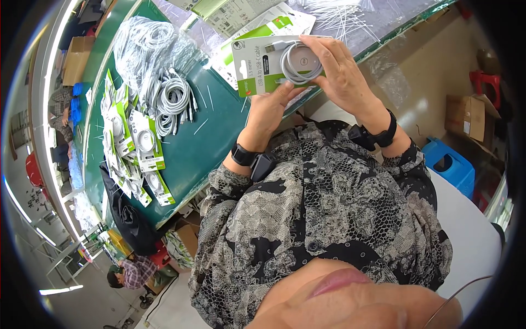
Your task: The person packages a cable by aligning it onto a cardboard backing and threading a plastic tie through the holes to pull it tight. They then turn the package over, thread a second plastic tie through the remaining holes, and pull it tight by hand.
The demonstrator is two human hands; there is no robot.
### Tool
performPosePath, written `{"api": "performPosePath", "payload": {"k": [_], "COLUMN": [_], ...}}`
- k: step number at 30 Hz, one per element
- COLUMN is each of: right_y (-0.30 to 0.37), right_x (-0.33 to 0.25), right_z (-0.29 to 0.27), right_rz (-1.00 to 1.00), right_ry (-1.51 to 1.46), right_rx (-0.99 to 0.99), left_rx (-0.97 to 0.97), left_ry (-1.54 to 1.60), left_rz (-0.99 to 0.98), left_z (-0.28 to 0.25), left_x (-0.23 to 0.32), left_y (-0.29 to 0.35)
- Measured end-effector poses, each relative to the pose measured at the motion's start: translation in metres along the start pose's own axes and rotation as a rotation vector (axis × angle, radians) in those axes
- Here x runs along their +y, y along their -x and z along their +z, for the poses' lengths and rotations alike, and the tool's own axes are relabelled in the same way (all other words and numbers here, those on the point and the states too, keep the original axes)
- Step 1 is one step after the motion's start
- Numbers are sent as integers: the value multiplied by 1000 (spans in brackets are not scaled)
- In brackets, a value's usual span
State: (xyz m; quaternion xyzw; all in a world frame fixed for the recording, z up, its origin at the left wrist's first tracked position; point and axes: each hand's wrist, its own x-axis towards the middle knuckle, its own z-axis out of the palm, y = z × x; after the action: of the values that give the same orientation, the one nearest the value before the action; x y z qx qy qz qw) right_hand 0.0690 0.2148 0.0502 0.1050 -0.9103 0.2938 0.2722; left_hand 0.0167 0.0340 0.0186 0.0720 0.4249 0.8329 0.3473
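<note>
Above the near edge of the green table I hold up a white and green cable packaging card (251,71). Against its right part lies a coiled white USB cable (289,64), its metal plug near the card's top edge. My left hand (267,108) grips the card from below, thumb at the bottom of the coil. Around the right side of the coil, my right hand (346,75) is closed, pressing it to the card. Parts of the fingers behind the card are hidden.
Left on the table are a pile of carded cables (118,137), loose coiled cables (174,101) and a bagged cable heap (148,46). Blank-looking cards (227,57) and white ties (339,19) lie at the back. A blue stool (449,164) and cardboard box (471,118) stand right.
</note>
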Motion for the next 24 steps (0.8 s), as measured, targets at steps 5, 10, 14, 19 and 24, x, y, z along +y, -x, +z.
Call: {"api": "performPosePath", "payload": {"k": [5,10,14,19,24], "right_y": [0,1,5,9,18], "right_x": [5,8,14,5,-4], "right_z": [-1,-2,-2,7,21], "right_rz": [1,-70,13,-21,-36], "right_ry": [-32,-45,-125,13,51], "right_rx": [-14,-27,-90,70,18], "left_rx": [-22,99,115,147,59], "left_ry": [-76,-534,-386,-13,14], "left_rz": [46,289,198,94,52], "left_z": [3,-1,-8,6,-3], "left_x": [-2,-15,-25,-18,-22], "left_y": [3,3,1,-6,-3]}}
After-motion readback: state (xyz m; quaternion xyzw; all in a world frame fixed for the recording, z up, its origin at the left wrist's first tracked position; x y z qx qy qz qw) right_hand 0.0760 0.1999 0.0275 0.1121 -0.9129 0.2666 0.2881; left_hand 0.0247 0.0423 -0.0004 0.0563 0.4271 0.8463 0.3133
